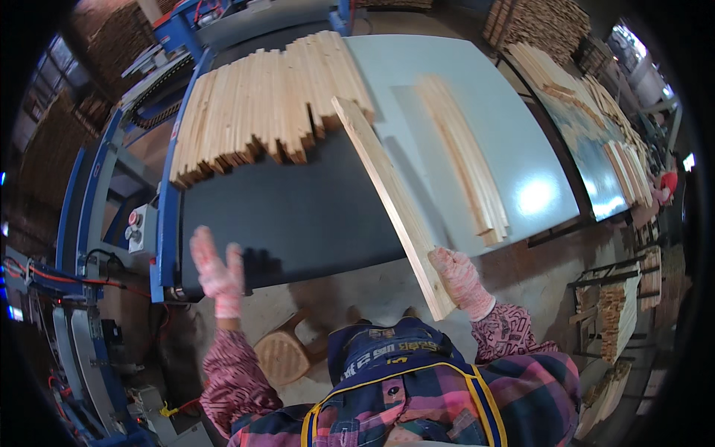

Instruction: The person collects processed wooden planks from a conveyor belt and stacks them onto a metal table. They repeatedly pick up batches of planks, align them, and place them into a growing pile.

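A long pale wooden board (391, 197) slants from near my body up to the row of boards, held close to its near end by my right hand (458, 281). My right fingers are wrapped over its edge. Gloved in pink and white knit, my left hand (218, 270) is raised at the near left corner of the conveyor, fingers stretched and thumb apart, with nothing in it. Many similar boards (261, 100) lie side by side on the dark conveyor belt (298, 208), their near ends uneven. A few more boards (465, 160) rest together on the pale smooth tabletop (521, 141) to the right.
A blue machine frame (170, 216) with a control box (141, 229) edges the belt on the left. A plastic stool (283, 356) stands on the floor below my left arm. Another table (588, 171) with boards and stacked wood (547, 30) stand at the right. Someone in red is at the far right.
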The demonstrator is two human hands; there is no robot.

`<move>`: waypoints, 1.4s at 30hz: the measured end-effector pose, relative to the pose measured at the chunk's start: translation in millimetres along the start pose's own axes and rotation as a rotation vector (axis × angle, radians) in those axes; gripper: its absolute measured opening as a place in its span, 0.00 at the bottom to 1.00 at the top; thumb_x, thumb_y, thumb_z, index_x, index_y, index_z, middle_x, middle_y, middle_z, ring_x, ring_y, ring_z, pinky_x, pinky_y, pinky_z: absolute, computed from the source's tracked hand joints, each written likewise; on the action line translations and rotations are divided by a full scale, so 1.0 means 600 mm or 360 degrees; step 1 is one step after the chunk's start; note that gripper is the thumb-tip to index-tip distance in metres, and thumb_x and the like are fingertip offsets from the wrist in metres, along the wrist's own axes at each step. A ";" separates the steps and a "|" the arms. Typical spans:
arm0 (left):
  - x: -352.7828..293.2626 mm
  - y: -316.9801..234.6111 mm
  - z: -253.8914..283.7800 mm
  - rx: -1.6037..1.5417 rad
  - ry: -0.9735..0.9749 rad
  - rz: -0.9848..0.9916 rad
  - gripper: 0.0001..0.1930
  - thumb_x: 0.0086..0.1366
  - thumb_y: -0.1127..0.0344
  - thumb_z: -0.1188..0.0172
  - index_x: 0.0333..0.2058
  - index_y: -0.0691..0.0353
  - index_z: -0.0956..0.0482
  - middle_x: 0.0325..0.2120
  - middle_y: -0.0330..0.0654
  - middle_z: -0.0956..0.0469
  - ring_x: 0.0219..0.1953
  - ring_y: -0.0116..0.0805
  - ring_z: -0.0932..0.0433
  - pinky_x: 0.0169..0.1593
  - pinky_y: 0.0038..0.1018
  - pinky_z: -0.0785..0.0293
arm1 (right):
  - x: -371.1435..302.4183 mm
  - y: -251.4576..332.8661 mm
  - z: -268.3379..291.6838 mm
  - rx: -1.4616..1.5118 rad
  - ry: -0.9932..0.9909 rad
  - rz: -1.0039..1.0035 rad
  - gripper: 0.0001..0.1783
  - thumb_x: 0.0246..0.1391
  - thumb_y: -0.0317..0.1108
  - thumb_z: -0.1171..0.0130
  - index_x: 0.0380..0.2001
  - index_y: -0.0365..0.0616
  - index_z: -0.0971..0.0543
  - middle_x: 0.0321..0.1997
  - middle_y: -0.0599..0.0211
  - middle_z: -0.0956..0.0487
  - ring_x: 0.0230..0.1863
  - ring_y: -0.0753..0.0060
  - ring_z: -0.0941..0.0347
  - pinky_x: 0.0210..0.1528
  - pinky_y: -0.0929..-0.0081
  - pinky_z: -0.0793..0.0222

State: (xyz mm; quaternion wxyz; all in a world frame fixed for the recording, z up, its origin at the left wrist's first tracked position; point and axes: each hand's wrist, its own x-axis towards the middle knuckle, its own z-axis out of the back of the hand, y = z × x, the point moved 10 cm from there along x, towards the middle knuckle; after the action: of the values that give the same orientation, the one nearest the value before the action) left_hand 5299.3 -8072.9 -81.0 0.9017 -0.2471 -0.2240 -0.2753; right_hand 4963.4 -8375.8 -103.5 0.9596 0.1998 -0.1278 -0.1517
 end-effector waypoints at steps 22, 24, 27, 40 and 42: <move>-0.552 -1.461 -0.238 -0.2653 0.2031 0.0178 0.18 0.64 0.67 0.40 0.50 0.70 0.25 0.38 0.36 0.20 0.35 0.21 0.27 0.39 0.20 0.33 | -0.794 -0.615 0.267 0.1575 -0.0741 -0.1590 0.34 0.51 0.58 0.36 0.55 0.47 0.24 0.40 0.61 0.17 0.40 0.70 0.21 0.43 0.71 0.27; -0.616 -1.571 -0.257 -0.2674 0.2238 0.0116 0.18 0.65 0.67 0.40 0.50 0.70 0.25 0.39 0.38 0.20 0.38 0.23 0.24 0.43 0.23 0.29 | -0.875 -0.659 0.275 0.1888 -0.1057 -0.1667 0.29 0.52 0.56 0.34 0.47 0.44 0.20 0.35 0.67 0.18 0.31 0.76 0.25 0.34 0.75 0.29; -0.697 -1.698 -0.295 -0.2574 0.2568 0.0046 0.18 0.65 0.66 0.40 0.50 0.70 0.25 0.39 0.39 0.19 0.38 0.25 0.23 0.45 0.24 0.26 | -0.948 -0.722 0.289 0.1971 -0.1723 -0.1683 0.25 0.53 0.58 0.36 0.35 0.45 0.17 0.24 0.68 0.19 0.21 0.73 0.27 0.22 0.75 0.34; -0.879 -2.150 -0.588 -0.1432 0.3073 -0.1361 0.21 0.67 0.54 0.42 0.55 0.57 0.23 0.42 0.46 0.17 0.43 0.37 0.19 0.48 0.30 0.24 | -1.254 -1.181 0.669 0.0215 -0.2217 -0.2494 0.27 0.61 0.55 0.44 0.23 0.41 0.21 0.18 0.52 0.26 0.19 0.57 0.33 0.25 0.60 0.37; -0.885 -2.209 -0.634 -0.1291 0.3027 -0.1525 0.20 0.67 0.54 0.42 0.54 0.56 0.22 0.44 0.48 0.18 0.45 0.43 0.19 0.50 0.32 0.25 | -1.287 -1.251 0.693 0.0106 -0.2234 -0.2528 0.27 0.62 0.54 0.45 0.19 0.41 0.24 0.18 0.49 0.28 0.20 0.50 0.32 0.26 0.56 0.38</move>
State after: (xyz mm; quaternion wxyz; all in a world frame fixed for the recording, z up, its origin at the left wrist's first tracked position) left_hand 4199.2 -9047.0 -236.4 0.3619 -0.1006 0.5846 -0.7192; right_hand 3944.4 -8911.2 -194.1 0.2904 0.1199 -0.4903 -0.8130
